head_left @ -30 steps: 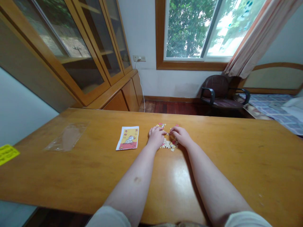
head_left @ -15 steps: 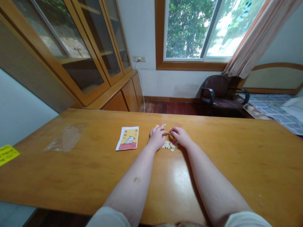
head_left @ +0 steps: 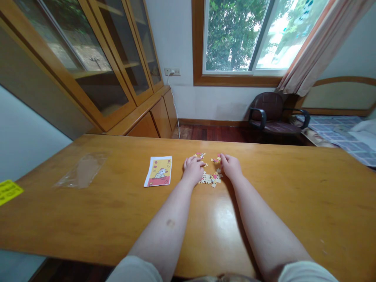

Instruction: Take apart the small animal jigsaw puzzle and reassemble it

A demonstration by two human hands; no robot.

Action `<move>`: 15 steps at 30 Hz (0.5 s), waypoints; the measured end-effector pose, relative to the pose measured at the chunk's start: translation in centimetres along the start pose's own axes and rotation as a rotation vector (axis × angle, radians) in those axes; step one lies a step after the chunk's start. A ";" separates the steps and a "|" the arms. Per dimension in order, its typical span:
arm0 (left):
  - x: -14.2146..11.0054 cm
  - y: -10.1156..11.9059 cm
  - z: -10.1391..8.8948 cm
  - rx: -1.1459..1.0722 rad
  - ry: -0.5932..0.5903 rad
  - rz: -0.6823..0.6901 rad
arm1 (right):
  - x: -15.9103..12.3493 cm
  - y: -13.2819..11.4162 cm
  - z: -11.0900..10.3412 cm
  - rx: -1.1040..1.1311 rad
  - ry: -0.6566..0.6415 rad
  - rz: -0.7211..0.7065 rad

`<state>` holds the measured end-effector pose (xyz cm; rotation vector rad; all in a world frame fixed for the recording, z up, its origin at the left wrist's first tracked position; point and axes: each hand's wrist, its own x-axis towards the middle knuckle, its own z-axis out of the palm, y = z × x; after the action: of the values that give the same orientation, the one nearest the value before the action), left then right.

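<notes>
Both hands resting on tabletop (head_left: 264,203) either side of loose jigsaw pieces (head_left: 210,178), sorting them. Left hand (head_left: 193,169) and right hand (head_left: 232,166) grip: fingers curled down on pieces; can't tell if pinching any. Reference picture card (head_left: 159,176) lying just left for matching.

Small loose puzzle pieces (head_left: 210,178), pink-yellow-white, scattered flat on table between hands

Both forearms extended forward; left hand (head_left: 193,170) and right hand (head_left: 232,166) palm-down, apart.
</notes>
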<state>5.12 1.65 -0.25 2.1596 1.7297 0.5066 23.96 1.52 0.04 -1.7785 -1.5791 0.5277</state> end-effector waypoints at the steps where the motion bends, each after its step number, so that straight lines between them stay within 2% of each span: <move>1: 0.1 -0.1 0.0 0.002 0.025 -0.022 | 0.0 0.0 0.0 -0.017 -0.007 0.016; 6: 0.1 -0.3 0.2 -0.023 0.060 -0.001 | 0.0 0.0 0.3 0.005 -0.118 0.006; 10: -0.1 -0.1 0.1 -0.046 0.019 0.045 | 0.1 0.1 0.8 0.109 -0.222 -0.176; 13: -0.1 0.0 0.0 -0.044 0.014 0.052 | 0.2 0.0 0.8 0.101 -0.207 -0.277; 15: -0.1 0.0 -0.1 -0.040 0.019 0.043 | 0.2 -0.1 0.7 0.064 -0.155 -0.257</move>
<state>5.08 1.53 -0.14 2.1750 1.6713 0.5700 23.47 1.85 -0.32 -1.4889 -1.8437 0.5953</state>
